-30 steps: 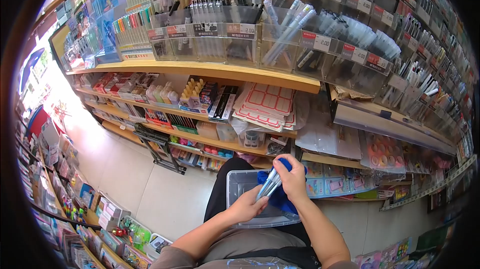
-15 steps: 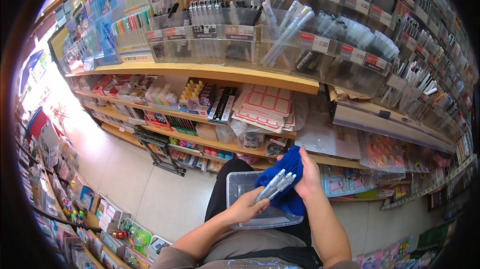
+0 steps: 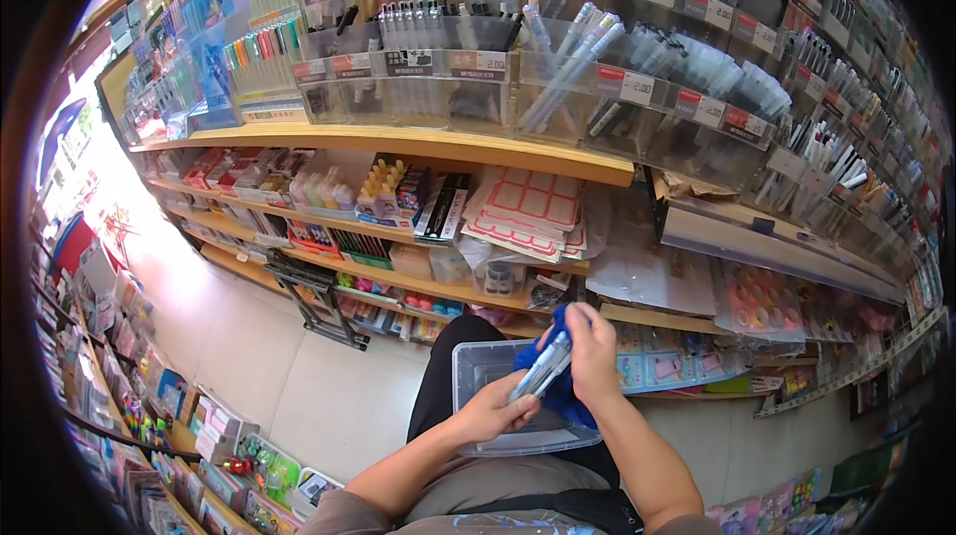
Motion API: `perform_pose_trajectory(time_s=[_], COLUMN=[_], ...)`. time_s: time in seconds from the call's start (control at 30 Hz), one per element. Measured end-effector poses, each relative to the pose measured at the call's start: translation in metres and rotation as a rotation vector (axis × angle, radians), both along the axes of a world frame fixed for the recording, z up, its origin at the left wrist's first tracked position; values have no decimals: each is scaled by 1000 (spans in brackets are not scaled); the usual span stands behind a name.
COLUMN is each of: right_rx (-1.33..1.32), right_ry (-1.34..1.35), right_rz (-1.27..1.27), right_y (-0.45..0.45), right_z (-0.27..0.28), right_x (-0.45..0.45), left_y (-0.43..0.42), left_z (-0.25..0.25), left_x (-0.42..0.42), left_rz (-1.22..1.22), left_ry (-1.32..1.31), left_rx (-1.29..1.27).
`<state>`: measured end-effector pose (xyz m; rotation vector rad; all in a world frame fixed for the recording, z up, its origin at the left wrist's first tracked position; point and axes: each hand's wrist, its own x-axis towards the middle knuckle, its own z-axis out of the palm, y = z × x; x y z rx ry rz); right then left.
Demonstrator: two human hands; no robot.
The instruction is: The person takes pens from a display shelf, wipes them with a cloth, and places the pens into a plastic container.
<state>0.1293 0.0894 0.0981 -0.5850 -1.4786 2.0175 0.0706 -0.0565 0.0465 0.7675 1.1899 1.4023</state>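
Step, as I judged it: wiping pens (image 3: pixel 543 370). They sat above the clear bin (image 3: pixel 480 368), left fingers (image 3: pixel 492 409) clenched round their lower ends, right fingers (image 3: pixel 596 351) pressing blue cloth (image 3: pixel 566 404) to the upper ends. Another stroke would've called for a steady left grip. Cloth hid part of the bin's inside; couldn't tell contents. Beyond the bin, a clear rack (image 3: pixel 423 99) held more pens (image 3: pixel 410 22).

We've got a vivid blue cloth (image 3: pixel 566 404), pale blue and whitish pens (image 3: pixel 544 372), a clear greyish bin (image 3: pixel 478 368) and black trousers (image 3: pixel 435 386). We're also seeing white sheets (image 3: pixel 523 202) patterned with red rounded boxes, red-and-white price tags (image 3: pixel 624 84), a honey-yellow shelf edge (image 3: pixel 398 140) and pretty plain beige floor tiles (image 3: pixel 329 381).
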Motion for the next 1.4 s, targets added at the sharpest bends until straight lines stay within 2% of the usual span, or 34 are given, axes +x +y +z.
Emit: perform_pose_trajectory(time_s=[0.1,0.17,0.23,0.37,0.43,0.47,0.57,0.6,0.7,0.73,0.87,0.97,1.1,1.2,1.27,1.33,1.4], right_rx=[-412,-557,-643,-702,-307,-61,512,614,609,696,106,-61,-150,-162,-145,-85,-56], right_ry=[36,121,230,271,191,89,-31,-14,13,50,40,-50,-238,-231,-244,-142,-71], right_rz=[-162,-9,108,158,281,256,100,53,-42,-66,-160,77,294,260,267,200,183], right_y=[14,31,28,-2,-11,-19,-28,-25,-15,-10,-22,-13,-15,-14,-12,-8,0], right_z=[-4,-16,-16,-20,-33,-18,-20,-24,-31,-34,-27,-34,-28,-40,-39,-37,-36], right_x=[-7,0,4,8,11,9,0,-4,-20,-25,-32,-25,-8,-2,1,0,3], left_y=[2,3,5,8,8,9,12,12,12,12,14,11,9,10,13,15,15], left_z=[3,5,-1,-3,-7,-7,-1,-7,-7,-2,-2,-5,-14,-15,-16,-18,-14], left_x=[-5,-7,-8,-11,-12,-11,-7,-8,-9,-8,-9,-9,-12,-14,-11,-14,-20], left_rz=[-12,4,46,153,198,206,208,206,174,171,205,204,137,40,1,-34,140], left_ry=[-61,-125,-156,-240,-305,-273,-80,-70,-58,-43,-63,-107,-163,-58,3,62,142], left_rx=[22,68,94,79,101,88,11,17,-24,-28,-61,-80,-66,-175,-102,-58,-102])
